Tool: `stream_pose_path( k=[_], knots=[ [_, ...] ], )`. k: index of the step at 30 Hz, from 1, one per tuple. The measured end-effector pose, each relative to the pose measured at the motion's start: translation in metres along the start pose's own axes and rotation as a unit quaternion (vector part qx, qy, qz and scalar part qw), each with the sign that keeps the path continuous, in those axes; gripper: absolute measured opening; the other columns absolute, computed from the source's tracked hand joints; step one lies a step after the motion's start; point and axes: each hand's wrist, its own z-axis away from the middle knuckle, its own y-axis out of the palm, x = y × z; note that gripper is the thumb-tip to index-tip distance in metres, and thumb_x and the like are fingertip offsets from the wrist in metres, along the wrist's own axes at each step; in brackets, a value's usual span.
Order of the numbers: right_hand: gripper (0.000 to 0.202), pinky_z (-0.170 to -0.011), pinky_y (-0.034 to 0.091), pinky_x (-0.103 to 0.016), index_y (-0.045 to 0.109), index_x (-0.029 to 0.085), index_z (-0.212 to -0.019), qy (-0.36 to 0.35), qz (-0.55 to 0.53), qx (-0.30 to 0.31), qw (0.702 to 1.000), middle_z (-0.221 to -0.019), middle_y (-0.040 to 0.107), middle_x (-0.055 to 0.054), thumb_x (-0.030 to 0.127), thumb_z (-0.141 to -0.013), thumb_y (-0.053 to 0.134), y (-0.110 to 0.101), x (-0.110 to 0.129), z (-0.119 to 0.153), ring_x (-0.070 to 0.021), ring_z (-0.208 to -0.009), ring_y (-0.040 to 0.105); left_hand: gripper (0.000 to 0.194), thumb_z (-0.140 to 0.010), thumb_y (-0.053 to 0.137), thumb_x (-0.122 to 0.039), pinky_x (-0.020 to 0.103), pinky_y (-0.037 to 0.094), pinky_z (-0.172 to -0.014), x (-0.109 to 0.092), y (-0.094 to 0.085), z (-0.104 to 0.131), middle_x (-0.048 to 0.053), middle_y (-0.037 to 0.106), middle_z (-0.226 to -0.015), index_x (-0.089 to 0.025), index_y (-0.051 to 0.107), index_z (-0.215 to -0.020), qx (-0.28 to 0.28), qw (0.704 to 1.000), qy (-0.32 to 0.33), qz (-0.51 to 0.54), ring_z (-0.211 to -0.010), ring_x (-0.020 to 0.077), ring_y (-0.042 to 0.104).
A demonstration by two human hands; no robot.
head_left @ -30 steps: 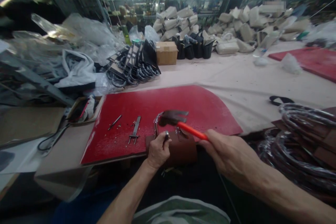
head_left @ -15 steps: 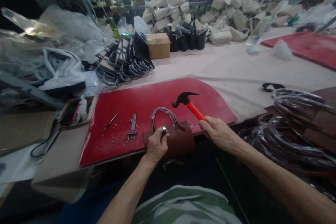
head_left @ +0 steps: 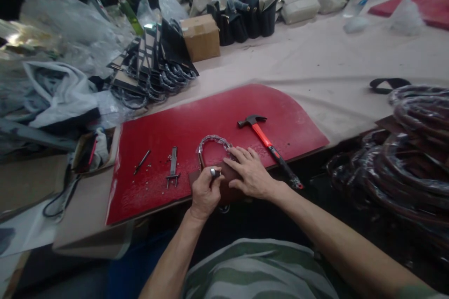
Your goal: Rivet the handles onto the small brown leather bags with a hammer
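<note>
On the red board's point(head_left: 199, 112) near edge lies the brown bag point(head_left: 228, 178), its plastic-wrapped handle point(head_left: 214, 138) arching away. The left hand point(head_left: 205, 194) is curled tight round a metal tool point(head_left: 214, 173); the right hand point(head_left: 253, 175), fingers spread, rests on the bag, gripping nothing visible. The hammer point(head_left: 264, 136) lies to the right. Leftward, a tray point(head_left: 114, 144) holds a white bundle point(head_left: 101, 146) and something pink; the box point(head_left: 200, 37) hides its contents

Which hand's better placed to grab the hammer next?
Probably the right hand: it lies spread on the bag, nearer the hammer. The left hand grips a small tool, farther away.
</note>
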Motion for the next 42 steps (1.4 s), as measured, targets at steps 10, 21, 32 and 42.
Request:
stream_pose_path(
  k=[10,21,32,42],
  knots=[
    [0.077,-0.118,0.03,-0.054,0.058,0.012,-0.138,0.041,-0.013,-0.048,0.998,-0.158,0.037,-0.017,0.037,-0.071,0.087,0.016,0.0,0.0,-0.0363,-0.138,0.038,0.021,-0.089,0.064,-0.005,0.025,0.059,-0.091,-0.004,-0.007,0.006,0.004,0.075,-0.103,-0.018,0.068,-0.106,-0.004,0.997,-0.053,0.064,-0.096,0.0134,0.072],
    [0.07,-0.118,0.029,-0.05,0.061,0.015,-0.132,0.045,-0.037,-0.079,0.995,-0.155,0.045,-0.011,0.031,-0.069,0.087,0.024,-0.001,0.0,-0.0323,-0.135,0.042,0.028,-0.087,0.064,0.001,0.029,0.061,-0.093,-0.002,-0.008,0.01,0.005,0.076,-0.107,-0.016,0.068,-0.11,-0.004,0.996,-0.056,0.075,-0.1,0.0156,0.073],
    [0.069,-0.117,0.03,-0.05,0.062,0.017,-0.132,0.059,-0.044,-0.088,0.993,-0.155,0.045,-0.01,0.031,-0.07,0.088,0.025,-0.001,0.002,-0.0317,-0.135,0.043,0.029,-0.089,0.065,-0.003,0.032,0.062,-0.094,-0.006,-0.004,0.016,0.004,0.076,-0.108,-0.018,0.068,-0.113,-0.011,0.992,-0.097,0.074,-0.1,0.0167,0.074],
    [0.071,-0.116,0.031,-0.05,0.062,0.018,-0.133,0.065,-0.048,-0.084,0.993,-0.157,0.043,-0.008,0.035,-0.07,0.089,0.025,-0.002,0.003,-0.0315,-0.135,0.042,0.029,-0.088,0.066,-0.005,0.034,0.061,-0.095,-0.002,0.001,0.016,0.003,0.077,-0.109,-0.019,0.068,-0.114,-0.021,0.994,-0.089,0.06,-0.101,0.0172,0.074]
  ],
)
